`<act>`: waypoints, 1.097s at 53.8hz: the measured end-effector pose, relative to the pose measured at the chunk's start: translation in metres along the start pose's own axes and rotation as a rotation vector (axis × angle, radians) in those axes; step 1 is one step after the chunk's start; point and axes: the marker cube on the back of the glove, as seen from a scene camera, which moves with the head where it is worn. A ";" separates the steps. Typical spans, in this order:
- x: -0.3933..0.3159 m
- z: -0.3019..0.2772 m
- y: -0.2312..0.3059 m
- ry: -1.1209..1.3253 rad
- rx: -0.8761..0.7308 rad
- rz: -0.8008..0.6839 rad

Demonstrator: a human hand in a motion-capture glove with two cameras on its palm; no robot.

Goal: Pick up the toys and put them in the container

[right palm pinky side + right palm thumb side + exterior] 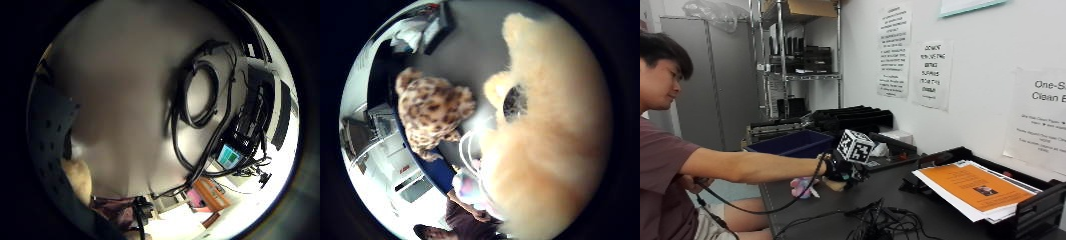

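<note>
A tan plush toy is gripped by the gloved right hand, held just above the desk and near the blue container. A leopard-spotted plush is seen lying beside the container, with a pink toy just beside the hand.

Dark table with coiled cables

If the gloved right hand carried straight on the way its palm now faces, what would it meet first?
Probably the tan plush toy: it fills the thumb-side palm view, close to the right hand. Whether it is already touched or held is unclear. The leopard toy lies further off.
</note>
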 end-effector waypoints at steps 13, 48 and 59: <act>-0.074 -0.106 0.041 0.071 0.158 -0.085; -0.409 -0.131 0.103 0.221 0.277 -0.658; -0.430 -0.108 0.089 0.380 0.174 -0.503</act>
